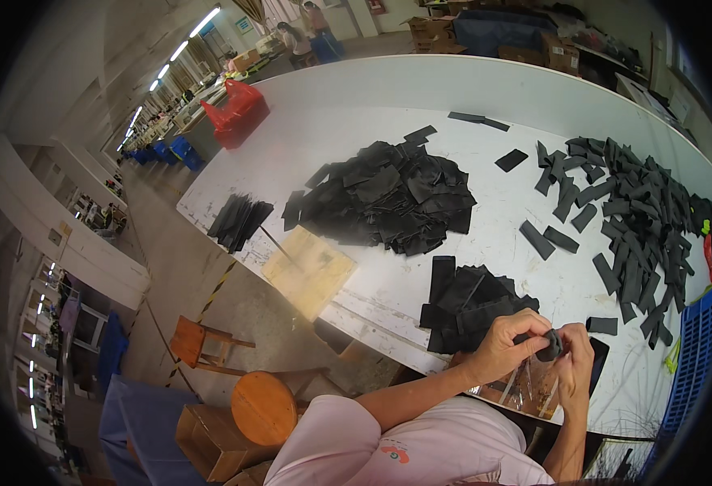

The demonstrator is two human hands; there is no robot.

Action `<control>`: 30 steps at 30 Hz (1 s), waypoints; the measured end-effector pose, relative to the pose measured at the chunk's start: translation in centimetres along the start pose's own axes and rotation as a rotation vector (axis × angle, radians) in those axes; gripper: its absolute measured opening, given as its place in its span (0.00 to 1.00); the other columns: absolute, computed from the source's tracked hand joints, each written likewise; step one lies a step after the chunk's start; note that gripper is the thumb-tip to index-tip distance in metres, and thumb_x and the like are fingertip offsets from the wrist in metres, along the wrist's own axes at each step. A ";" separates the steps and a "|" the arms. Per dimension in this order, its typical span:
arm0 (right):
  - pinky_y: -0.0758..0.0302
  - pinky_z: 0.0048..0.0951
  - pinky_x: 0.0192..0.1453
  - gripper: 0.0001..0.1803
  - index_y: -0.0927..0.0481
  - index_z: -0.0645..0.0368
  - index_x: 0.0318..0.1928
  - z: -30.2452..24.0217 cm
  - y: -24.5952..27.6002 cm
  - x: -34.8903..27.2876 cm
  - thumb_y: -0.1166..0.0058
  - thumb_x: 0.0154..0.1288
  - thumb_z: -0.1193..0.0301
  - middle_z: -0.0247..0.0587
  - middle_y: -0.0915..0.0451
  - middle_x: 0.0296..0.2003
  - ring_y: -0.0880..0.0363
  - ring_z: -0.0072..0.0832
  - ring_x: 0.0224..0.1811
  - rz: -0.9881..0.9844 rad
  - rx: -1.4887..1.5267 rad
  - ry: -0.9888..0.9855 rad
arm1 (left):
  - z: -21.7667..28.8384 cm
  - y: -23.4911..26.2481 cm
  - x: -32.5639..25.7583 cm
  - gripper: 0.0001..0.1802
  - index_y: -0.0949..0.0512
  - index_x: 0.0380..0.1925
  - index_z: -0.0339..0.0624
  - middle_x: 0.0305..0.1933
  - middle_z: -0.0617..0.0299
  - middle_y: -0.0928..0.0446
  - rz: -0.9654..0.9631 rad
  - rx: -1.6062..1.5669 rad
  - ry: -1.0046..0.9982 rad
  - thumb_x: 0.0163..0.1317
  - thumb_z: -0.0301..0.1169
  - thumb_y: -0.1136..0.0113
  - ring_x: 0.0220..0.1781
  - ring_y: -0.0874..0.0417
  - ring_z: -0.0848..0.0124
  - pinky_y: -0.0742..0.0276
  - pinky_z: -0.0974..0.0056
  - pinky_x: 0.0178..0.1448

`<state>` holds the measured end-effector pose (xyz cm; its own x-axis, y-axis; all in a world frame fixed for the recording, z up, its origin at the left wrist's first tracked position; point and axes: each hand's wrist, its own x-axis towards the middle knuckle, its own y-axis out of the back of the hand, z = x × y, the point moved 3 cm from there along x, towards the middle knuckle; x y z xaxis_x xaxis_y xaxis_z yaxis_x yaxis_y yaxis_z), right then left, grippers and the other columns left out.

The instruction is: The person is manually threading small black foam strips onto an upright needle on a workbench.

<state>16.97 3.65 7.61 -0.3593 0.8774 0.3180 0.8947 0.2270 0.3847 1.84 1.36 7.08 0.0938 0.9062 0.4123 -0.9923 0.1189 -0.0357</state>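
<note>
Between my two hands is a small piece of dark grey fabric, bent into a curled shape. My left hand pinches it from the left, and my right hand grips its right side. The fingers partly hide the piece. Just beyond my left hand lies a heap of flat black fabric pieces. A brown board with a clear, shiny covering lies beneath my hands at the table's near edge. One short dark fabric tube rests to the right of my right hand.
A larger pile of black fabric pieces covers the white table's middle. Many folded grey pieces spread along the right, beside a blue crate. A wooden block with a rod and black strips stands left. A red bag sits far left.
</note>
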 end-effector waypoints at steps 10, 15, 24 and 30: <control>0.34 0.38 0.28 0.08 0.27 0.66 0.27 0.8 -1.5 -1.8 0.46 0.46 0.75 0.50 0.29 0.24 0.28 0.45 0.28 -0.153 -0.498 0.120 | -2.6 -0.2 -1.9 0.06 0.27 0.32 0.34 0.38 0.58 0.28 -0.040 -0.192 0.106 0.52 0.18 0.46 0.40 0.28 0.76 0.32 0.72 0.44; 0.36 0.40 0.27 0.07 0.28 0.66 0.27 0.9 -1.7 -1.3 0.50 0.48 0.74 0.50 0.31 0.21 0.31 0.46 0.25 -0.183 -0.457 0.119 | -2.3 -0.9 -0.6 0.11 0.29 0.36 0.32 0.37 0.60 0.27 -0.109 -0.407 0.367 0.51 0.16 0.45 0.38 0.27 0.78 0.30 0.74 0.42; 0.32 0.40 0.29 0.09 0.29 0.62 0.24 5.5 -3.1 -2.4 0.54 0.54 0.68 0.46 0.28 0.22 0.29 0.45 0.27 -0.152 -0.239 0.054 | -2.8 -1.9 0.3 0.06 0.26 0.26 0.34 0.27 0.60 0.26 -0.209 0.145 0.273 0.46 0.19 0.42 0.28 0.26 0.76 0.31 0.72 0.32; 0.32 0.39 0.29 0.09 0.30 0.62 0.27 4.7 -2.3 -2.4 0.51 0.52 0.69 0.46 0.29 0.22 0.29 0.44 0.27 -0.209 -0.269 0.029 | -0.9 -2.3 0.3 0.09 0.28 0.30 0.32 0.31 0.57 0.25 -0.043 0.104 0.157 0.46 0.15 0.45 0.34 0.24 0.74 0.29 0.71 0.41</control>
<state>17.02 3.03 1.90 -0.5388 0.8101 0.2311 0.6999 0.2777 0.6581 4.23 1.74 6.47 0.1396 0.9543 0.2642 -0.9894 0.1237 0.0761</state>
